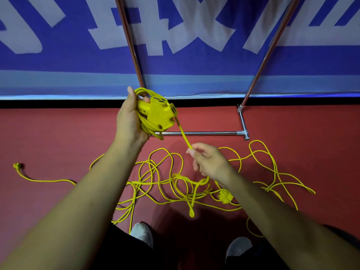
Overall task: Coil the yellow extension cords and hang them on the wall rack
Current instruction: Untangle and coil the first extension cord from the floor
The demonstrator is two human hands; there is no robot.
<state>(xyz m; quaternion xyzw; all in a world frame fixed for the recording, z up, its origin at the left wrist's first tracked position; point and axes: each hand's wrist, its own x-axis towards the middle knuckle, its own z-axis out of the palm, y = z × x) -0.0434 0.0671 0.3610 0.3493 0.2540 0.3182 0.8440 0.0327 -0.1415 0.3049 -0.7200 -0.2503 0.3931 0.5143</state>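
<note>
Yellow extension cords (175,190) mostly sprawl tangled on the red floor (292,123) near us. Our left hand (129,121) grips a few started loops with the socket block (158,112); our right hand (209,161) pinches the trailing cord. We judge coiling barely begun: next, we gather another loop leftward.

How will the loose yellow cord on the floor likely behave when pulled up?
Probably floppy: the cord lies in loose curves and droops below the right hand. Likely to snag, since its loops cross in a tangle. The socket block in the left hand looks chunky, so that end may swing.
</note>
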